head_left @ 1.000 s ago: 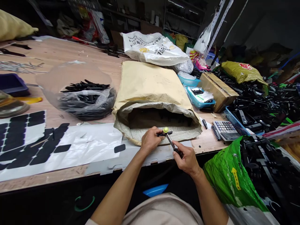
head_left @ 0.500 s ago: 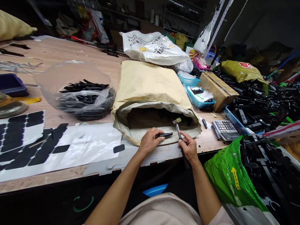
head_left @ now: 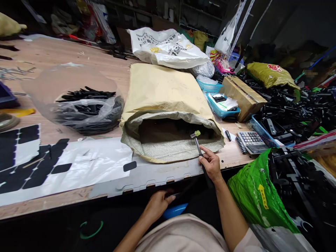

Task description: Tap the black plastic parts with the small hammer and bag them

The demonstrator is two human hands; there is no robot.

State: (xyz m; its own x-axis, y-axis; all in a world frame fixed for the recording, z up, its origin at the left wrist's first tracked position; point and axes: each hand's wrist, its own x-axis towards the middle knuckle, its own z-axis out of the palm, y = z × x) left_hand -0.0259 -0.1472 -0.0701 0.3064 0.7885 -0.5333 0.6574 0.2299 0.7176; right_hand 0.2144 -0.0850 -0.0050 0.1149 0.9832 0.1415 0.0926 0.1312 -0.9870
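Observation:
My right hand (head_left: 210, 164) is closed around the handle of a small hammer (head_left: 197, 144). The hammer's head, with a yellow-green translucent face, is up in front of the mouth of a tan woven sack (head_left: 168, 87). Below the table's front edge, my left hand (head_left: 156, 203) is closed, and a slim black part (head_left: 179, 195) sticks out past its fingers, barely visible against the dark. The sack lies on its side with its mouth towards me; black pieces inside are mostly lost in shadow.
Left of the sack are a clear bag of black parts (head_left: 89, 112) and black pads on white sheets (head_left: 89, 157). To the right are a calculator (head_left: 251, 140), a cardboard box (head_left: 241, 98), blue baskets (head_left: 223, 108) and a green sack (head_left: 252, 185) full of black parts.
My left hand has moved from the sack's mouth down and left, below the table edge, with the slim black part. My right hand keeps the hammer in nearly the same place.

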